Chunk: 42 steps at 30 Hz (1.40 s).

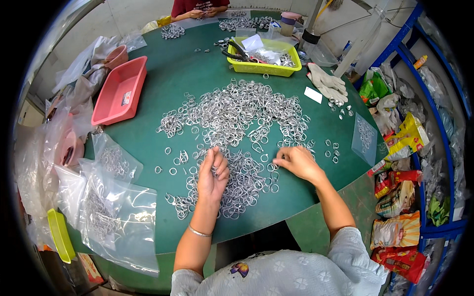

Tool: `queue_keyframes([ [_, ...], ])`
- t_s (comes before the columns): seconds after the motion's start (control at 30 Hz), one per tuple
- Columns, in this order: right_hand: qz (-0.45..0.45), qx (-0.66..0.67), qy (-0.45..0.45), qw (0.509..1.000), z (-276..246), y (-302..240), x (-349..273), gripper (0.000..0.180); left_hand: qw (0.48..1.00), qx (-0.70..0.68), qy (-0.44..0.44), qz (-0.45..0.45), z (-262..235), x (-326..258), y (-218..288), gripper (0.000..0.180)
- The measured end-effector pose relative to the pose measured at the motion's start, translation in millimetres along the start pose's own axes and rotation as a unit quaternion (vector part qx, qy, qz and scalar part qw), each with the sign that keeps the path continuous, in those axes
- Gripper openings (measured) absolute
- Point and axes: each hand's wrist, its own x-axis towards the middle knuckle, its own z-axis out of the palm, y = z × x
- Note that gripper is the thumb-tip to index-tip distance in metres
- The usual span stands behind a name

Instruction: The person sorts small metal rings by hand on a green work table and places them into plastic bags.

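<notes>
head view, looking down on a round green table [163, 89] strewn with small metal rings [237, 111]. the left hand [213, 170] is raised just above the near part of the heap, palm turned toward the person, fingers curled together and fingertips closed on a few rings; how many cannot be told. the right hand [297, 162] lies low on the table at the heap's right edge, fingers drawn together and pinching at one or two rings against the surface. the rings lie in a broad loose spread from mid-table down to the near edge, thickest between and ahead of the two hands, with strays to either side.

to the left, clear bags [116, 212] part-filled with rings lie flat by the table edge, with a red tray [121, 91] beyond them. at the far side stand a yellow basket [264, 66] holding pliers and scraps, and a pair of work gloves [327, 83]. a flat bag [364, 139] of rings lies to the right. another person's hands [203, 12] work at the far rim, over a separate pile.

judged step: picking and gathering rings out of the heap, both hands mid-pick. the next move would call for a fine fingertip grip that frees single rings from linked neighbours without dragging the pile.
</notes>
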Motion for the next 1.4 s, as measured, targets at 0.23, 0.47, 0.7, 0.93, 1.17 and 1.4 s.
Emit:
queue_keyframes([
  [0.23, -0.064, -0.048, 0.068, 0.994, 37.0, 1.8, 24.5, 0.022, 1.000, -0.017, -0.009, -0.005, 2.0, 4.1, -2.2, 0.021],
  [0.47, -0.047, -0.033, 0.036, 0.998, 33.1, 8.7, 20.7, 0.015, 1.000, -0.013, 0.001, -0.004, 4.8, 2.2, -3.3, 0.020],
  [0.7, -0.064, 0.556, 0.039, 0.828, 1.0, 46.5, 20.2, 0.006, 1.000, -0.026, -0.002, -0.005, 5.7, 0.8, 0.0, 0.019],
  [0.93, 0.054, 0.855, 0.056, 0.513, -11.5, 57.4, 2.1, 0.034, 0.999, -0.036, -0.001, -0.009, 3.6, 2.5, -1.4, 0.019],
  [1.17, 0.034, 0.238, 0.175, 0.955, 16.4, 74.4, 4.6, 0.016, 0.999, -0.037, -0.001, -0.010, 3.7, 2.7, -1.0, 0.019],
  [1.4, 0.097, -0.140, 0.308, 0.936, 25.1, 71.5, 13.9, 0.038, 0.999, -0.041, -0.006, -0.012, 7.6, 4.3, -3.1, 0.020],
])
